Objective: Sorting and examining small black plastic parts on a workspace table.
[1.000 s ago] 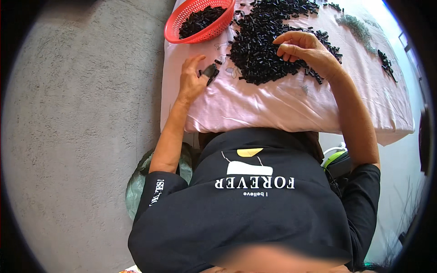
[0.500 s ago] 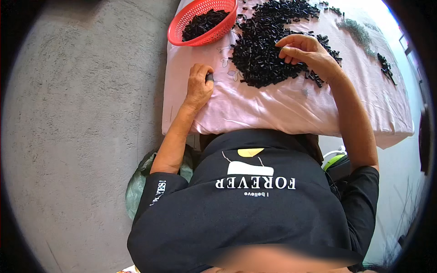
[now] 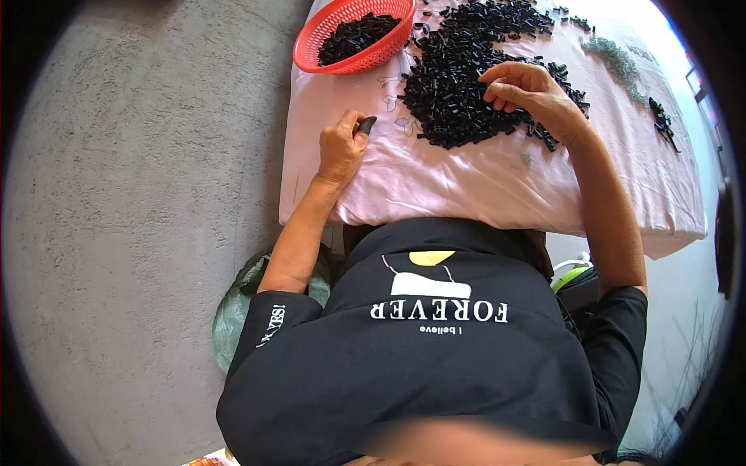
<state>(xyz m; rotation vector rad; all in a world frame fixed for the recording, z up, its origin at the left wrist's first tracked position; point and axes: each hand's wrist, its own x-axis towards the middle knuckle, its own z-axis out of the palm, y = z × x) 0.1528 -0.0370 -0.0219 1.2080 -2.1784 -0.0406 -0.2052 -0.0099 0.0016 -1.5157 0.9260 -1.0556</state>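
My left hand (image 3: 342, 147) rests on the pink cloth with its fingers curled. A dark cover that looks like a rubber finger cot (image 3: 367, 125) sits over the thumb, which points up and right. Whatever the curled fingers may hold is hidden. Over the right part of a heap of short black tube-like pieces (image 3: 454, 97), my right hand (image 3: 532, 93) is bent with thumb and fingertips drawn together in a pinch. Anything between those fingertips is too small to make out. Beyond my left hand stands a red plastic basket (image 3: 365, 60) with black pieces inside.
The pink cloth (image 3: 451, 186) covers a table whose near edge lies against my body. A tangle of thin greenish strands (image 3: 614, 62) and a small cluster of black pieces (image 3: 663, 124) lie to the right. A green plastic bag (image 3: 233, 318) is on the floor at left.
My left thumb has lifted away from the curled fingers, so more of its dark cover shows. The right hand keeps its pinch over the heap. The whole view has shifted slightly.
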